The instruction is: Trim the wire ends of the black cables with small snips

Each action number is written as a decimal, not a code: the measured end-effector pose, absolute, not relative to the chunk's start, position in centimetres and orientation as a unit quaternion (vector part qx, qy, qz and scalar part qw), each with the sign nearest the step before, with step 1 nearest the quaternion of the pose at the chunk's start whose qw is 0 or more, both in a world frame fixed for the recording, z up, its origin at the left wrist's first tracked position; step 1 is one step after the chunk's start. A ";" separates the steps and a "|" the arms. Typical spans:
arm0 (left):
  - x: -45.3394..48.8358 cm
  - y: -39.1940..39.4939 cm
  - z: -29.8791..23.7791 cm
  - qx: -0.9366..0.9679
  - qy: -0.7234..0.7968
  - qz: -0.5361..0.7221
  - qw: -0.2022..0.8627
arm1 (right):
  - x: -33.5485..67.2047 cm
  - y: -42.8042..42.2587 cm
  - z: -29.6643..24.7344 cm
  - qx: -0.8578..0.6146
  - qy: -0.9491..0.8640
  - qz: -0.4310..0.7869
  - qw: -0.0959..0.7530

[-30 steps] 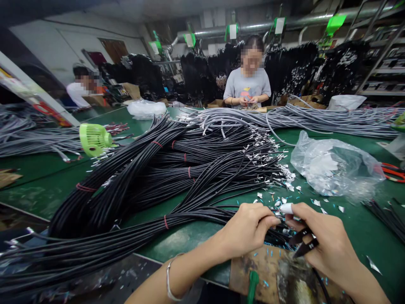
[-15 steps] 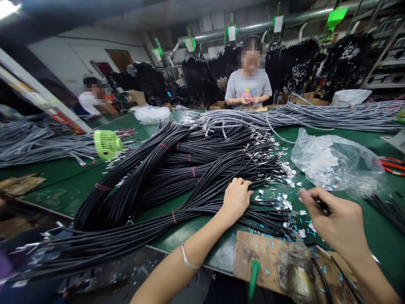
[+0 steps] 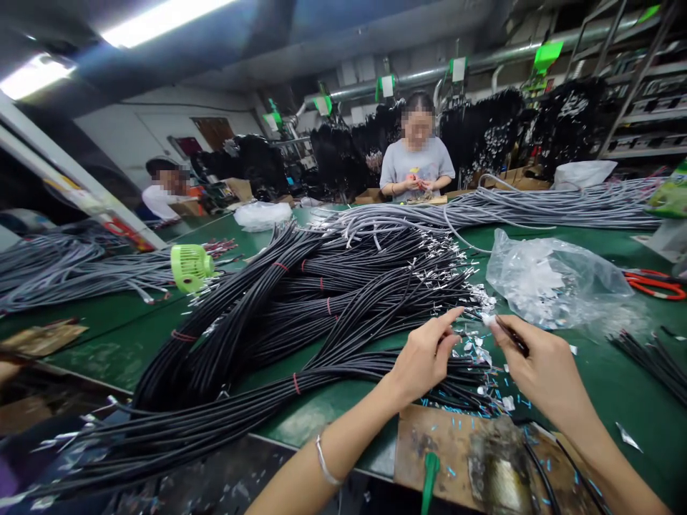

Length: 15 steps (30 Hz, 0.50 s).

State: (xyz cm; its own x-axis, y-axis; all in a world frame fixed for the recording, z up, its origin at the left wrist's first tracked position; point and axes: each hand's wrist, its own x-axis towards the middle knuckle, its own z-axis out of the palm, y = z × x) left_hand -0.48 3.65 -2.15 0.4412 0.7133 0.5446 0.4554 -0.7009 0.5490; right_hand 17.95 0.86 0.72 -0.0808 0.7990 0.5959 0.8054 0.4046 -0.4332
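Left hand [image 3: 421,361]: closer to right hand [image 3: 544,361] than half a second ago; fingers parted.
Dark tool [image 3: 518,341]: gripped by right fingers.
Black cables [image 3: 290,322]: bundled, frame centre; many white-tipped; scraps [image 3: 507,403] beside; finished share unclear.

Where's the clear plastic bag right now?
In the head view, the clear plastic bag lies on the green table, right of centre, just beyond the right hand, between the black cable pile and the orange-handled tool.
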 end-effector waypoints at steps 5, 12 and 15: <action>-1.2 2.6 -1.4 0.850 0.355 0.372 0.111 | 17.2 0.3 0.8 -0.537 -0.736 0.037 0.410; -1.5 2.1 -1.0 0.757 0.413 0.493 0.116 | 15.7 0.1 -0.1 -0.571 -0.712 0.081 0.399; -1.4 1.8 -0.7 0.725 0.419 0.526 0.151 | 15.3 0.1 -0.6 -0.540 -0.736 0.091 0.398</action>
State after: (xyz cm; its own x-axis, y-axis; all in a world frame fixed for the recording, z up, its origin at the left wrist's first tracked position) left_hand -1.35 1.82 -0.73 0.0959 0.7658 0.6358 0.4479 -0.6037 0.6595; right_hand 15.34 0.07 -0.58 -0.1006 0.8676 0.4870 0.7228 0.4001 -0.5634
